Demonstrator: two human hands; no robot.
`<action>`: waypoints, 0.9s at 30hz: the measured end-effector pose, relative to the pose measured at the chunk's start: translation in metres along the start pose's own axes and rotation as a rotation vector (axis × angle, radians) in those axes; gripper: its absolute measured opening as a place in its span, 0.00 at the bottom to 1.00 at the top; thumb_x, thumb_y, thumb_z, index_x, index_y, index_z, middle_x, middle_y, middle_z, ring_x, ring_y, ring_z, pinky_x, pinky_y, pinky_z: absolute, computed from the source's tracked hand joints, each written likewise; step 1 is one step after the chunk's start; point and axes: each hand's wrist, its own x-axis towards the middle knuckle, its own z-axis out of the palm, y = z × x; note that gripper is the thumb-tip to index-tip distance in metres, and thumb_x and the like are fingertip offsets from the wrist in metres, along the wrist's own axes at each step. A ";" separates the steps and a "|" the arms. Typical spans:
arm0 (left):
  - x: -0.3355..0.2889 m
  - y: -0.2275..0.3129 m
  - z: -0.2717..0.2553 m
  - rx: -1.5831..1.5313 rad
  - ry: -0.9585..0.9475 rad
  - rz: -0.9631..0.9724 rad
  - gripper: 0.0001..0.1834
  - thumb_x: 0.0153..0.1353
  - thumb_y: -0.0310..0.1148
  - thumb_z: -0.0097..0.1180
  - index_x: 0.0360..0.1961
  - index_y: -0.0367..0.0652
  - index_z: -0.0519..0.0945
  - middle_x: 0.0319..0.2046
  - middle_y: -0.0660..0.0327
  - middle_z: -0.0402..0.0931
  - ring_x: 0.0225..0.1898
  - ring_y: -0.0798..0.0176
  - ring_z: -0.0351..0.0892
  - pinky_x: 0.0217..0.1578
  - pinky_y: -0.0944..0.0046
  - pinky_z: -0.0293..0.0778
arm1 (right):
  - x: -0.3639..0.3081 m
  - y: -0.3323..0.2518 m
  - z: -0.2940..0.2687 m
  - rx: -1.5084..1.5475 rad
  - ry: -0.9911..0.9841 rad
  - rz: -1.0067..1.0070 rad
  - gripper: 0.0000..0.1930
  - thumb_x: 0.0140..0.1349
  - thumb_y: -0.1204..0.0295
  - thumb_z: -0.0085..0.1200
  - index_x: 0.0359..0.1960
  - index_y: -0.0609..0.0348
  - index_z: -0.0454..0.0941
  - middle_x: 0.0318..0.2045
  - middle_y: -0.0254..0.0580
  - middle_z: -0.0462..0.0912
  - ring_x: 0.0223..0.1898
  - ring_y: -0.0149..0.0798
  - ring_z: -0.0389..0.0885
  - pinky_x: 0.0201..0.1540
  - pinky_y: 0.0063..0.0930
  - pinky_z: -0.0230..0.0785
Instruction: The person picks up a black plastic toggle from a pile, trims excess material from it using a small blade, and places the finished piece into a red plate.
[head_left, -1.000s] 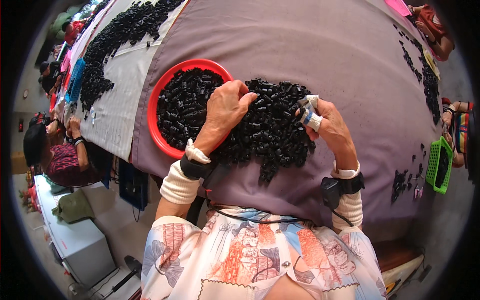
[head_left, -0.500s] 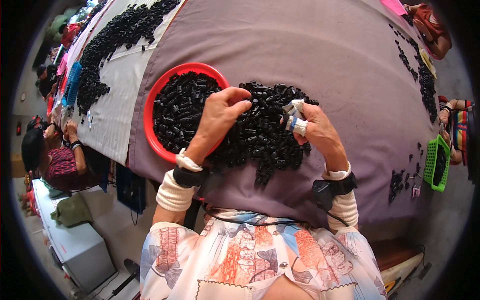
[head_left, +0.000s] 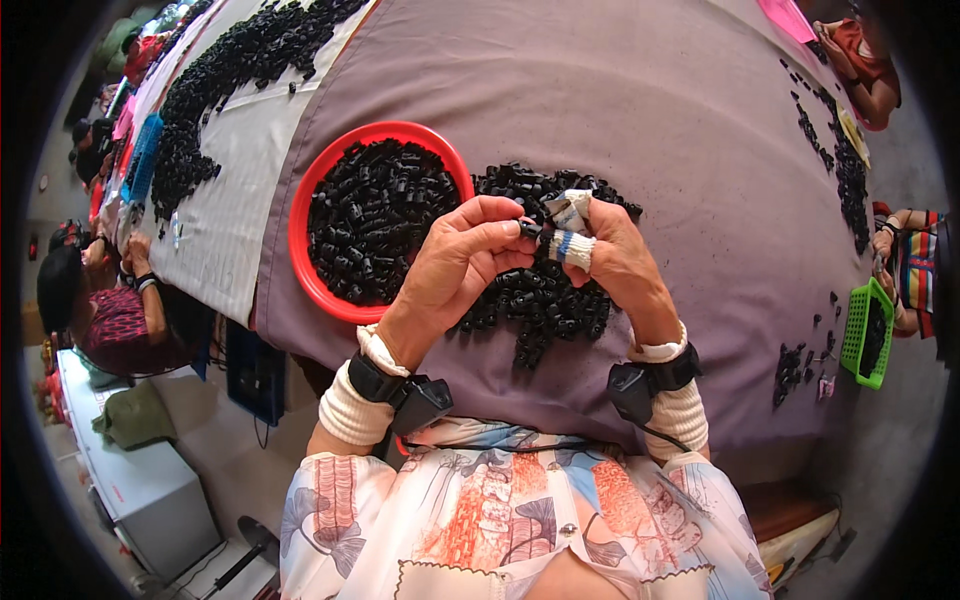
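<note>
Over the heap of small black plastic parts [head_left: 535,325], my left hand [head_left: 465,255] pinches one black plastic part [head_left: 529,229] between thumb and fingertips. Opposite it, my right hand [head_left: 615,245] is closed, its thumb and finger wrapped in white cloth bands [head_left: 571,247]. Its fingertips meet the left hand's part; whether they grip that same part or another is hidden. To the left stands a round red basin [head_left: 300,250], filled with many similar black parts.
A mauve cloth [head_left: 650,90] covers the table. More black parts [head_left: 185,130] lie on a pale cloth at far left. At right are a green basket [head_left: 860,335] and scattered parts. Other people work along both sides, one in a striped top [head_left: 915,270].
My left hand has moved right and now holds a black part up against my right hand. My right hand has shifted slightly left, so the two hands meet.
</note>
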 end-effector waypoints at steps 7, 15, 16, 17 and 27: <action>-0.002 -0.001 -0.001 0.059 0.013 -0.004 0.10 0.57 0.24 0.53 0.41 0.36 0.74 0.32 0.59 0.76 0.32 0.67 0.77 0.37 0.66 0.76 | 0.001 -0.001 -0.001 -0.006 0.006 -0.017 0.10 0.54 0.76 0.51 0.38 0.64 0.75 0.20 0.30 0.73 0.16 0.21 0.66 0.16 0.15 0.58; 0.000 -0.002 0.002 0.077 0.044 0.032 0.10 0.60 0.28 0.52 0.42 0.35 0.75 0.30 0.61 0.77 0.30 0.70 0.76 0.33 0.69 0.74 | -0.001 0.002 0.000 0.019 0.014 -0.004 0.11 0.55 0.77 0.50 0.41 0.64 0.74 0.21 0.30 0.73 0.16 0.21 0.66 0.16 0.15 0.59; 0.000 -0.002 0.002 0.078 0.043 0.029 0.10 0.60 0.28 0.52 0.42 0.35 0.75 0.30 0.61 0.77 0.30 0.70 0.76 0.33 0.69 0.74 | -0.002 0.003 -0.002 0.042 0.019 -0.007 0.11 0.55 0.77 0.50 0.41 0.64 0.74 0.21 0.30 0.73 0.17 0.21 0.66 0.17 0.15 0.59; 0.001 -0.002 0.002 0.099 0.043 0.028 0.10 0.60 0.28 0.52 0.41 0.35 0.76 0.30 0.61 0.77 0.29 0.70 0.76 0.32 0.70 0.74 | -0.002 0.004 -0.002 0.066 0.023 -0.011 0.12 0.55 0.77 0.50 0.41 0.64 0.74 0.21 0.30 0.73 0.17 0.21 0.66 0.17 0.15 0.60; 0.002 -0.007 0.006 0.167 0.043 0.045 0.13 0.60 0.28 0.51 0.46 0.34 0.74 0.30 0.61 0.76 0.29 0.70 0.75 0.34 0.69 0.73 | -0.004 0.004 -0.003 0.004 0.005 -0.015 0.11 0.55 0.75 0.53 0.41 0.63 0.74 0.21 0.30 0.73 0.17 0.21 0.67 0.17 0.16 0.60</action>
